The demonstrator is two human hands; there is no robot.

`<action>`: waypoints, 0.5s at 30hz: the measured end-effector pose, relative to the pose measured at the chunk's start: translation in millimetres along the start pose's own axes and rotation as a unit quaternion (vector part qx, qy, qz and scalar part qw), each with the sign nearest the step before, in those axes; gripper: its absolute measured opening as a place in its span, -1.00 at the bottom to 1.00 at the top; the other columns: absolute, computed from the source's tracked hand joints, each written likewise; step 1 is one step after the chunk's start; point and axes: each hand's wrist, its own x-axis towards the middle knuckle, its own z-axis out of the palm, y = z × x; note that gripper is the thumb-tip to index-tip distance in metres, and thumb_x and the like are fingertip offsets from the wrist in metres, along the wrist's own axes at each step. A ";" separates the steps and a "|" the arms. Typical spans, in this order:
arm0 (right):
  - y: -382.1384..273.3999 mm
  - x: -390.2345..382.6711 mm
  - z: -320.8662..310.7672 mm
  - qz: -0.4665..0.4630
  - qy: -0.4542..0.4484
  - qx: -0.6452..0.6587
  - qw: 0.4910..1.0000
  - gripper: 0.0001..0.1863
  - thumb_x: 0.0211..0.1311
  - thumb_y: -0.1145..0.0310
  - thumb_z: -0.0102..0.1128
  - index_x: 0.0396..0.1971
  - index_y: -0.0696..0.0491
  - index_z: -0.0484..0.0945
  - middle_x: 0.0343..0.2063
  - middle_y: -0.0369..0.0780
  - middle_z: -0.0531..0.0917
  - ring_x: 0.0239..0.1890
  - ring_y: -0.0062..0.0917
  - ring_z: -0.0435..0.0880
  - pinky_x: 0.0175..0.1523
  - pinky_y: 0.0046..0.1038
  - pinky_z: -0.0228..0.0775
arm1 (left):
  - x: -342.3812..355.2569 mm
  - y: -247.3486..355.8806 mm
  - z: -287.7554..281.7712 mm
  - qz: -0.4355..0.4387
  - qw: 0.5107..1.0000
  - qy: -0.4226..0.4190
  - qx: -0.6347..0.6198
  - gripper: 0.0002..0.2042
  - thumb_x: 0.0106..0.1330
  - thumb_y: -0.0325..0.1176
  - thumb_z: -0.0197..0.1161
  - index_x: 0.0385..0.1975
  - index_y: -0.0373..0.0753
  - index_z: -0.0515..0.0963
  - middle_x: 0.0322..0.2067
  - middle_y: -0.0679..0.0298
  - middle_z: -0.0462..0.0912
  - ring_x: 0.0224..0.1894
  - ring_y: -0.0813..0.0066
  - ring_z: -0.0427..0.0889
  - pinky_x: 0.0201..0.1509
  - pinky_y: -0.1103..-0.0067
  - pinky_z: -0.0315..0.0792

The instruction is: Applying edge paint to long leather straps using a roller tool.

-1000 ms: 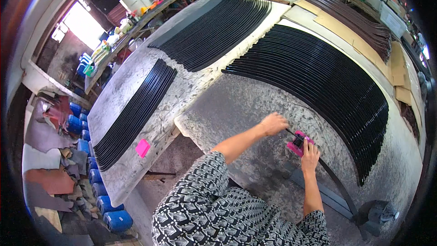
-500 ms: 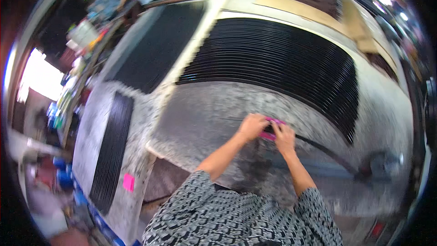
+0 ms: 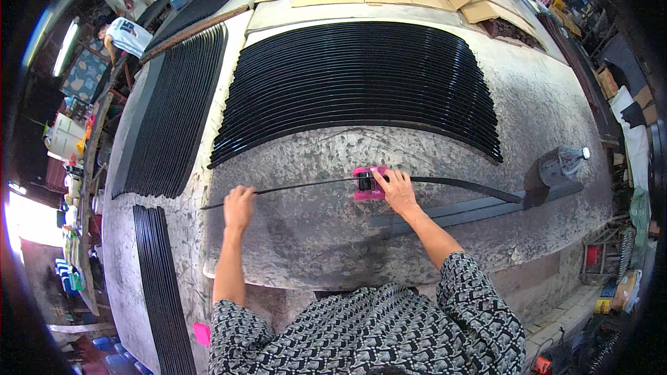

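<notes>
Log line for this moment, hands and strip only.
left hand: pinching black strip near its left end | right hand: pressing pink tool on strip | strip: threaded through tool, lying on worktable

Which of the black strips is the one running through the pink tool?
The single thin black strip lying alone across the bare grey tabletop, pulled by the left hand; the others lie in packed rows.

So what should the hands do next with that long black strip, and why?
Probably keep drawing the strip leftward. The left hand grips it near its left end, while the right hand presses on the pink tool it runs through. A long stretch lies right of the tool, seemingly not yet through.
</notes>
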 end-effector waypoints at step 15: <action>-20.9 5.1 -4.2 0.009 -0.014 -0.042 0.999 -0.31 0.01 0.59 0.17 0.25 -0.09 0.43 -0.16 -0.21 0.50 -0.07 -0.31 0.50 0.05 -0.24 0.29 | -125.6 -327.2 -115.2 -0.269 0.949 -0.023 0.165 -0.82 0.35 -0.30 0.16 -0.10 -0.11 0.57 -0.16 0.14 0.57 -0.05 0.07 0.56 -0.07 0.15 0.46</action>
